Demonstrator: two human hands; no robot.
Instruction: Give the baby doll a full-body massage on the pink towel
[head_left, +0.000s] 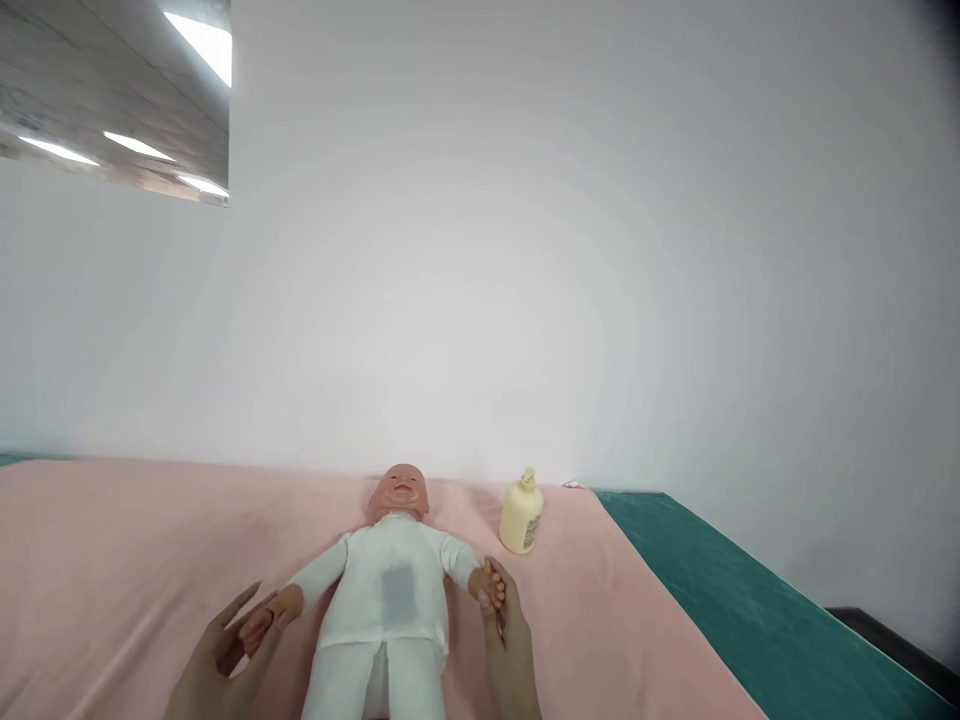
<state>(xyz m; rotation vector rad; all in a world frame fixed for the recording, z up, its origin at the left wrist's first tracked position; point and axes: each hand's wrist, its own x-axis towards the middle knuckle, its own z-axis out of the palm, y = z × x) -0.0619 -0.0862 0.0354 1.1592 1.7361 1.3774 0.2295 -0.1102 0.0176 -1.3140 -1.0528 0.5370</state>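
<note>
A baby doll (394, 590) in white clothes lies on its back on a pink blanket (112, 560), head towards the wall. My left hand (221, 655) is under the doll's right hand, my fingers loosely curled round it. My right hand (504, 630) grips the doll's other hand at the fingertips. Both doll arms are spread out to the sides.
A cream pump bottle (521, 515) stands upright on the blanket just right of the doll's head. A green surface (735, 610) extends to the right of the blanket. A plain white wall (525, 250) rises directly behind.
</note>
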